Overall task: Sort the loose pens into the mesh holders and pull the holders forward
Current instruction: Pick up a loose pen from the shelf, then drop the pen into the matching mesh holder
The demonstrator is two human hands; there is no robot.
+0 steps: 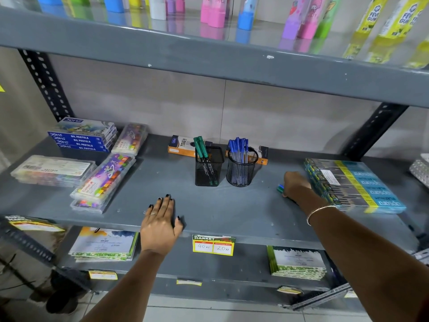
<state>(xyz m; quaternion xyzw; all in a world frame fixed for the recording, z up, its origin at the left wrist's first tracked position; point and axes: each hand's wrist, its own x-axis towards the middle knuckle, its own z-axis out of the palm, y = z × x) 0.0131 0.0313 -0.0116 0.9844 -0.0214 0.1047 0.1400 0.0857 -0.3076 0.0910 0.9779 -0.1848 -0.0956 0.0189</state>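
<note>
Two black mesh holders stand mid-shelf toward the back. The square holder (208, 167) has green-capped pens in it, and the round holder (241, 169) on its right has several blue-capped pens. My right hand (296, 184) is to the right of the round holder, closed around loose pens (280, 188); only their blue and green caps show past my fingers. My left hand (160, 220) lies flat, palm down, on the front edge of the grey shelf (209, 205), holding nothing.
Stacked teal and yellow packs (355, 184) lie just right of my right hand. Oil pastel boxes (83, 138) and clear crayon cases (104, 180) fill the left side. Orange boxes (183, 148) sit behind the holders. A yellow price tag (213, 245) hangs on the shelf's front lip.
</note>
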